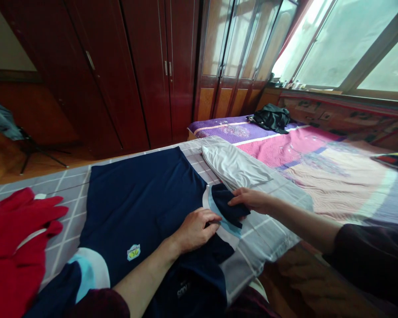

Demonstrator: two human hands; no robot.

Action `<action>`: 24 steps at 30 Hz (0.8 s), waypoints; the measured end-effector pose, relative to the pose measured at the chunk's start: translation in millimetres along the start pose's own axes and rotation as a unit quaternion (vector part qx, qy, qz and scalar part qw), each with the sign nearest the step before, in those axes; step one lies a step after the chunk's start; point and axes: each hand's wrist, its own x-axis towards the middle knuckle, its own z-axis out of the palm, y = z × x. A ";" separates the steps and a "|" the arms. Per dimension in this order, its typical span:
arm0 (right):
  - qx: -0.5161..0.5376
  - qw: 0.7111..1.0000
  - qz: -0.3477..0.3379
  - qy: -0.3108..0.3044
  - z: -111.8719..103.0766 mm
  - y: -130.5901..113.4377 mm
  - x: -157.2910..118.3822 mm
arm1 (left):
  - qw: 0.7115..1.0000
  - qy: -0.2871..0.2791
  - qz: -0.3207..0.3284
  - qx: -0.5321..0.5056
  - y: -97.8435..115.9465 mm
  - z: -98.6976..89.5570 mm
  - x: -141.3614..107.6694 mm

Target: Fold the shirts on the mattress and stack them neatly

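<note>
A navy T-shirt [135,194] with white and light-blue sleeve bands lies spread on a grey checked cloth [66,225], its collar end towards me. My left hand [199,227] rests on the shirt beside the banded sleeve, fingers bent and their tips against the fabric; whether they pinch any of it is hard to see. My right hand [248,201] grips the end of that sleeve [227,198] between thumb and fingers. A folded white garment [235,164] lies just beyond my right hand.
Red clothing [16,247] lies at the left. Beyond the checked surface, a bed with a purple and pink cover [268,150] carries a black garment [270,117]. Dark red wardrobes [146,70] line the back, a tripod [36,148] stands far left, and windows [345,48] fill the right.
</note>
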 end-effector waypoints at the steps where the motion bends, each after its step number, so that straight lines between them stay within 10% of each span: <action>1: 0.011 1.000 0.002 0.003 -0.3 1.4 -0.8 | 1.000 0.001 -0.003 -0.008 -0.9 0.7 0.1; 10: 0.094 0.992 -0.061 0.066 24.9 -27.2 -10.0 | 0.909 0.132 -0.203 -0.338 -14.2 -6.6 8.2; 17: 0.053 0.982 -0.160 -0.081 74.3 -56.9 -10.0 | 0.869 0.157 -0.233 -0.408 -8.6 -26.3 2.3; 20: -0.089 0.968 -0.233 0.013 73.6 -46.1 -14.8 | 0.877 0.178 -0.219 -0.390 -13.2 -23.6 1.9; 24: -0.327 0.875 -0.311 0.175 66.4 -9.6 -36.9 | 0.885 0.196 -0.231 -0.353 -20.4 -24.2 5.0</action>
